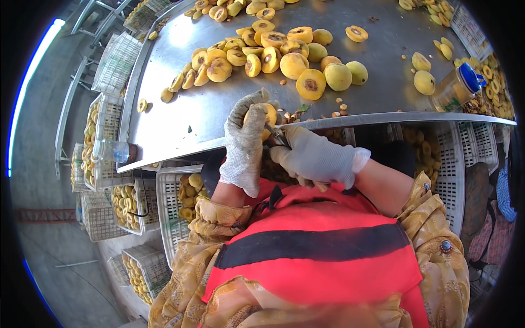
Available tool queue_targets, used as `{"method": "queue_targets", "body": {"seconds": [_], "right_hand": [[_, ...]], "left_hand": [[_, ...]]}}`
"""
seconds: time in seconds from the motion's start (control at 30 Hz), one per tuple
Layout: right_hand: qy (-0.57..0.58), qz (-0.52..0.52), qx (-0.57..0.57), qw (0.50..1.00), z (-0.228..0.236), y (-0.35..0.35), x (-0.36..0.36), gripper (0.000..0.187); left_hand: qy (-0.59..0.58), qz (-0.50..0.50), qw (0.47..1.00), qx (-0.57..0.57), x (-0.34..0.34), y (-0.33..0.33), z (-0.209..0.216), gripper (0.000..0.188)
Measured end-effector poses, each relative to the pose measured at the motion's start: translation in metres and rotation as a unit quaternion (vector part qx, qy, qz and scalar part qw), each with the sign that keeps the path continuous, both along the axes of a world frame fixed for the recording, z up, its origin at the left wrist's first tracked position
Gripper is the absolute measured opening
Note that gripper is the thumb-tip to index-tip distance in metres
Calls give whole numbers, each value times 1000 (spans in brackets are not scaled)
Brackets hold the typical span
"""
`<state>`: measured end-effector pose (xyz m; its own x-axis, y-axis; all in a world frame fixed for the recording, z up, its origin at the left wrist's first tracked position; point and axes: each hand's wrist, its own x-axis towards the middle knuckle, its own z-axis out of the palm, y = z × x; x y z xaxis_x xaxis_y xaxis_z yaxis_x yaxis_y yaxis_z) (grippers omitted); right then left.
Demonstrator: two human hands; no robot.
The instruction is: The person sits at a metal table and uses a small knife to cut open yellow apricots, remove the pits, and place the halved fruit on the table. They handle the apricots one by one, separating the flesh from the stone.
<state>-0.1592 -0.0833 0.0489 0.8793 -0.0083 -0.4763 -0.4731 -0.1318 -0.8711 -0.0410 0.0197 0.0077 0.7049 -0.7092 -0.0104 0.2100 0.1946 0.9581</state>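
Observation:
My left hand (242, 145), in a pale knitted glove, is closed around a yellow peach (269, 118) just over the table's near edge. In my right hand (322, 159), also gloved, is a small metal pitting tool (278, 134). Its tip meets the peach, and my fingers cover its handle. Beyond my hands, a heap of peach halves (271, 59) lies on the steel table (175, 117), several showing brown pits or hollows. A few rounder peaches (338, 76) sit at the heap's right end. Loose pits (343, 107) and scraps are scattered near the edge.
A clear jar with a blue lid (451, 91) leans at the table's right. A plastic bottle (112, 151) is by the left corner. White crates (169, 218) of peaches stand under the table; more crates (117, 64) line the left side. Peach halves (495, 82) fill the far right.

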Motion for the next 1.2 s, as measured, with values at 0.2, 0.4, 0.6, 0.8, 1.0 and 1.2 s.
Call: {"method": "queue_targets", "body": {"seconds": [0.2,0.4,0.6,0.8,1.0,1.2], "right_hand": [[20,-12,132,991,0,0,-9,15],[-5,7,476,879,-31,-6,-11,7],[13,48,174,984,-31,0,-27,13],[-4,33,71,997,-51,-13,-47,22],[-78,23,-78,994,-55,-16,-53,22],[-142,-83,-38,986,-71,-23,-78,18]], "left_hand": [[-30,-183,976,114,21,5,15,41],[88,-47,992,-75,-11,-3,15,54],[26,42,999,17,48,75,10,56],[-495,65,628,597,110,140,58,54],[-552,-63,777,296,49,-49,30,69],[-693,-135,595,384,30,-127,-5,75]]}}
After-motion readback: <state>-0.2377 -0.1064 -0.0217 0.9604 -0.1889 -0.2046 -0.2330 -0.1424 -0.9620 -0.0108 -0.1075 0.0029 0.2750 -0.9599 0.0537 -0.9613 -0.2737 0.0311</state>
